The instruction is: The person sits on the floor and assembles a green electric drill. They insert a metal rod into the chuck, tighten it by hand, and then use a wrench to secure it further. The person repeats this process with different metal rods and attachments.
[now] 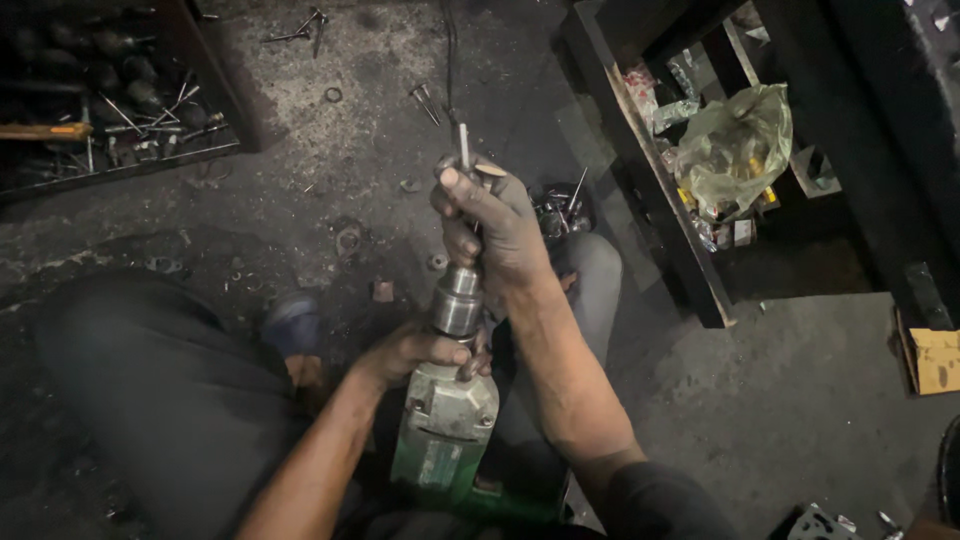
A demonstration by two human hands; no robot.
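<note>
Head view: a green electric drill (445,420) stands nose-up between the seated person's knees, its long axis running from the lap up through the steel chuck (458,300) to a thin metal rod (464,147) at the top. The left hand (415,352) is closed around the drill's neck just below the chuck, while the right hand (492,228), directly above and nearer the rod, is clamped around the rod's lower part. Open concrete floor (800,400) lies to the right; a dark shelf (660,200) and a tool tray (120,110) border the far side.
</note>
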